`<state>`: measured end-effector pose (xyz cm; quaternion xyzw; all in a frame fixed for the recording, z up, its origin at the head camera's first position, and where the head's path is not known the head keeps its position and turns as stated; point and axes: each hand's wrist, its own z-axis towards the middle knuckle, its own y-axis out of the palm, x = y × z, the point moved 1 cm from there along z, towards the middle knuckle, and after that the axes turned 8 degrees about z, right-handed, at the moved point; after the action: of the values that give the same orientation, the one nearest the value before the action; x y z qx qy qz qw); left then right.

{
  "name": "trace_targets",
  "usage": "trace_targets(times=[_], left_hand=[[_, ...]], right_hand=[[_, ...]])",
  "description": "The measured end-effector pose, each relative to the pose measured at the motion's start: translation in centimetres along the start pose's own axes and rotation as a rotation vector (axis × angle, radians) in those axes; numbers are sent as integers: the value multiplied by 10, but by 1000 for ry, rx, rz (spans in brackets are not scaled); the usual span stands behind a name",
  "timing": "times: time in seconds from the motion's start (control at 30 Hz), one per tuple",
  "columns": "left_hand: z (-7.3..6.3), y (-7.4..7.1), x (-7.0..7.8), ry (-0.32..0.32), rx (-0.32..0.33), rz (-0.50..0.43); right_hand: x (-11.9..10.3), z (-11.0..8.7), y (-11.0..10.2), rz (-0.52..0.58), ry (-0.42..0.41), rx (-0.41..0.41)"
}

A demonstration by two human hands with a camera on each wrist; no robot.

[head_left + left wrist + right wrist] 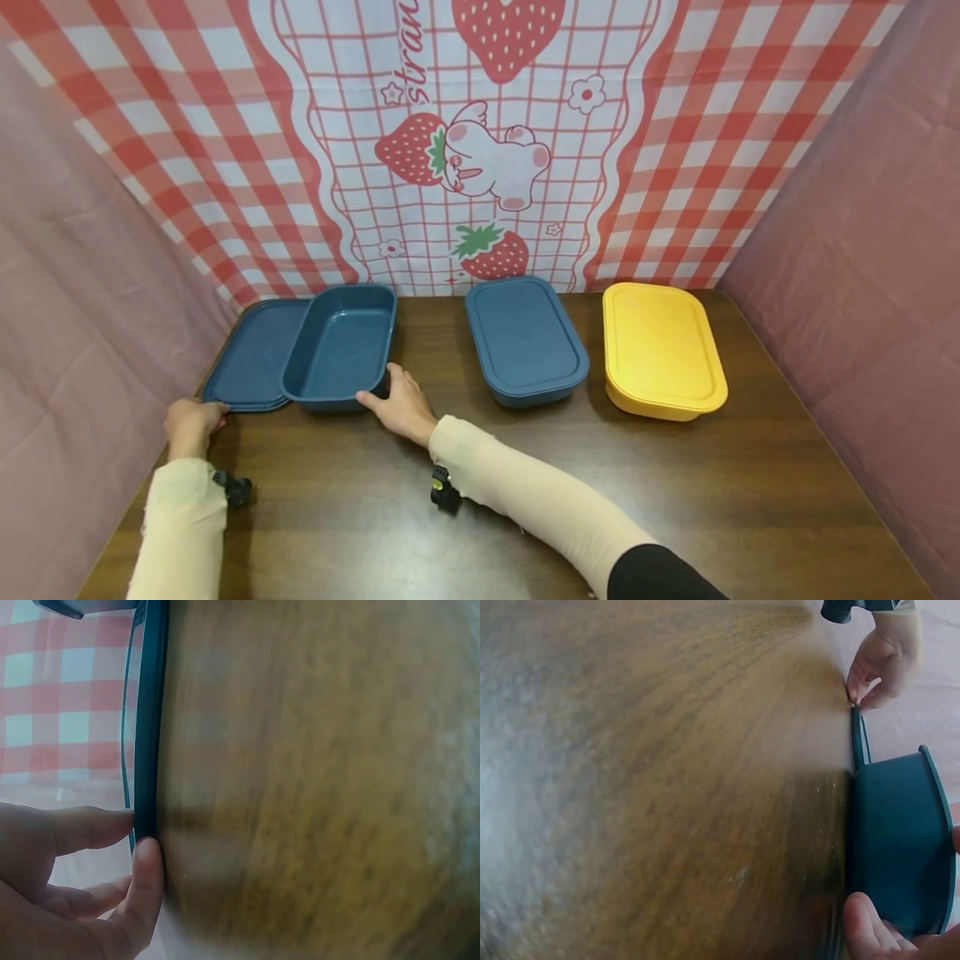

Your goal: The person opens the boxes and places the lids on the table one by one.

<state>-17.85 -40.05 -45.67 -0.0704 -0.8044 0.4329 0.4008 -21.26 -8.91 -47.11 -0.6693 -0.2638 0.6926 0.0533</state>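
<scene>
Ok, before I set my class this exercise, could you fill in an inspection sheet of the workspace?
surface: brown wood-grain tabletop
job's things: open blue container, interior bare; flat blue lid beside it on the left; to the right, a lidded blue container, then a lidded yellow container
clutter: nothing seen
grips: left grip pinches the lid's near edge; right grip holds the open container's near right corner
cables: nothing seen
surroundings: red-and-white strawberry-print cloth behind; pink cloth at both sides
</scene>
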Motion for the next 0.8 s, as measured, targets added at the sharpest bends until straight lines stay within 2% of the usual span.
trace_targets(times=[0.27, 0.53, 0.8], left_hand=[[5, -1, -4, 35, 38, 131], [1, -3, -5, 40, 17, 105], [-3, -3, 2, 96, 49, 291]], right_hand=[[3, -3, 5, 11, -27, -10], [3, -1, 2, 3, -49, -15], [5, 3, -5, -13, -83, -37]])
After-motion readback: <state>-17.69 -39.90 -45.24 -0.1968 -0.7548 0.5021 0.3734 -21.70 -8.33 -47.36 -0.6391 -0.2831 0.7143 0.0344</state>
